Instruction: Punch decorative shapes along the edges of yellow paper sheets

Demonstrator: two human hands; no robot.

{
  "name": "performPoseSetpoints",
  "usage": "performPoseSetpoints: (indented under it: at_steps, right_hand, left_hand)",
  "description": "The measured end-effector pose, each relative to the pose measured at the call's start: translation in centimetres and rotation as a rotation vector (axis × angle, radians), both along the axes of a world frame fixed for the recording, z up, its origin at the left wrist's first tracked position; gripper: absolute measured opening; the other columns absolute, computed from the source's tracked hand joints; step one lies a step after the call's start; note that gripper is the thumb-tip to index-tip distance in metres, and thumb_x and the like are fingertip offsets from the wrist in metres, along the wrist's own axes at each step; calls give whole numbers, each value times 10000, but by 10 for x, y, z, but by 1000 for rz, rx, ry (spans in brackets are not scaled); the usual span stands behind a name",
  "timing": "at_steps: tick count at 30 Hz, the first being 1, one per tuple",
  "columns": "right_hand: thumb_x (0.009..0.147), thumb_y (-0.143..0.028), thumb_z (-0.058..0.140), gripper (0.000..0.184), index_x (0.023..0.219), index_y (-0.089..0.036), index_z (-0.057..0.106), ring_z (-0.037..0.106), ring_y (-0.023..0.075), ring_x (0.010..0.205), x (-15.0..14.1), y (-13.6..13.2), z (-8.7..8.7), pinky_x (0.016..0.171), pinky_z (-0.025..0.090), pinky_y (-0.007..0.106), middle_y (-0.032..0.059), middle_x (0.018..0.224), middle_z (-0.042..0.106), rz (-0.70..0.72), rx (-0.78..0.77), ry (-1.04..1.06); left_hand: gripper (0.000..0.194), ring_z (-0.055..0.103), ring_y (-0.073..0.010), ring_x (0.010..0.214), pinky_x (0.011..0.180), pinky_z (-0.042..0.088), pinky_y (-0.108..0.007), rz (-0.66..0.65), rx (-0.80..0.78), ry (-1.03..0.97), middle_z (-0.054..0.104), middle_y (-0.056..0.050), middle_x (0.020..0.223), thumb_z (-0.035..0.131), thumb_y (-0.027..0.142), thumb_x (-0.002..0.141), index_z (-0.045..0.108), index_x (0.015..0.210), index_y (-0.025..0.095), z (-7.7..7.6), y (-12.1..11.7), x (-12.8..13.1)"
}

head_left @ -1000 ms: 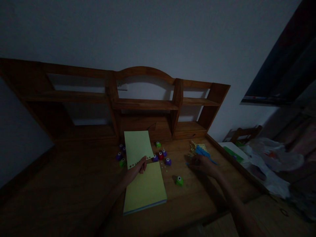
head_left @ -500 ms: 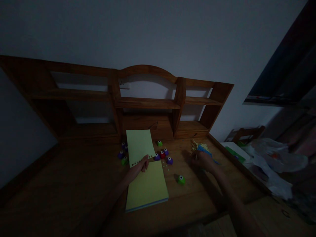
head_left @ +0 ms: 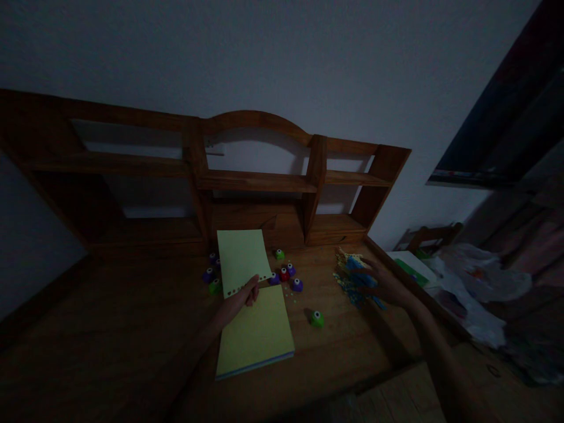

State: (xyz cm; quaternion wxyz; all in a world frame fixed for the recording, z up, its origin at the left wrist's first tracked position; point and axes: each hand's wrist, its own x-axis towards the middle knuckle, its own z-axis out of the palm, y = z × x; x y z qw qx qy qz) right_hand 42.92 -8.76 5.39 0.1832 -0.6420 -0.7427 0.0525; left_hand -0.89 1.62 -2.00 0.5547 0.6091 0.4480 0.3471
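My left hand is closed on the lower edge of a pale yellow paper sheet, which has a row of small punched holes along that edge. Below it lies a thick stack of yellow paper. My right hand is open, fingers apart, over a heap of blue and yellow paper scraps. Nearest to that hand among the craft punches is a green punch standing alone. A red punch and several purple ones, among them a purple punch, cluster right of the sheet.
Tiny paper cut-outs lie near the purple punches. More punches, including a green one, sit left of the sheet. A wooden shelf unit backs the desk. Beyond its right edge are plastic bags and a chair.
My right hand has gone from closed to open and shifted slightly right, and more scraps show beneath it. My left hand keeps its hold on the sheet. The view has shifted slightly.
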Motion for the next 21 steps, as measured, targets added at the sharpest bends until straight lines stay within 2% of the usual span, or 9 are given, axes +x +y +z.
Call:
performPoseSetpoints:
  at_steps: [2, 5, 8, 12, 15, 18, 21]
  right_hand:
    - [680, -323, 730, 492, 1159, -250, 645, 236, 336, 1358, -2, -3, -6, 1105, 241, 424, 63, 1489, 277, 19, -78, -74]
    - [649, -320, 755, 561, 1190, -260, 621, 59, 346, 1397, 0, -1, -18, 1116, 192, 461, 42, 1537, 124, 0, -120, -98]
    - [654, -382, 759, 558, 1178, -249, 620, 1, 343, 1400, 4, 5, -26, 1114, 175, 476, 38, 1545, 80, -3, -123, -77]
    - [712, -387, 715, 381, 1058, -236, 669, 15, 323, 1404, 4, 11, -27, 1115, 162, 476, 22, 1543, 102, 8, -135, -61]
    - [742, -356, 684, 244, 948, -226, 703, 50, 327, 1401, 0, 13, -25, 1109, 156, 506, 25, 1525, 183, 3, -143, -53]
    - [739, -342, 684, 174, 856, -219, 720, 153, 333, 1382, -6, 16, -21, 1103, 183, 506, 42, 1475, 308, -6, -116, -29]
    - [760, -345, 670, 154, 821, -211, 720, 282, 313, 1339, -12, 17, -13, 1094, 237, 461, 45, 1441, 368, -25, -40, 37]
  left_hand:
    - [531, 453, -131, 436, 510, 364, -248, -16, -11, 4, 488, 6, 459, 414, 624, 813, 544, 548, 182, -2, 2, 0]
    - [536, 458, -130, 443, 522, 375, -248, -19, -4, -2, 489, 7, 457, 410, 629, 813, 546, 549, 183, 0, 1, 0]
    - [537, 459, -128, 453, 534, 380, -246, -17, 8, 5, 493, 7, 467, 401, 623, 820, 545, 551, 181, 6, -3, 0]
    - [546, 443, -126, 450, 530, 379, -248, -29, 13, -7, 473, 13, 459, 390, 631, 821, 535, 546, 183, 9, -6, 0]
    - [533, 451, -125, 462, 546, 386, -247, -34, 25, -19, 480, 14, 475, 399, 620, 827, 547, 566, 179, 5, -3, 0]
    - [536, 453, -126, 459, 535, 381, -246, -35, 14, -11, 483, 12, 477, 400, 628, 819, 539, 560, 180, 0, 0, -1]
    - [527, 460, -129, 466, 527, 380, -244, -28, 19, -17, 496, 9, 488, 410, 630, 811, 539, 565, 182, -2, 1, 0]
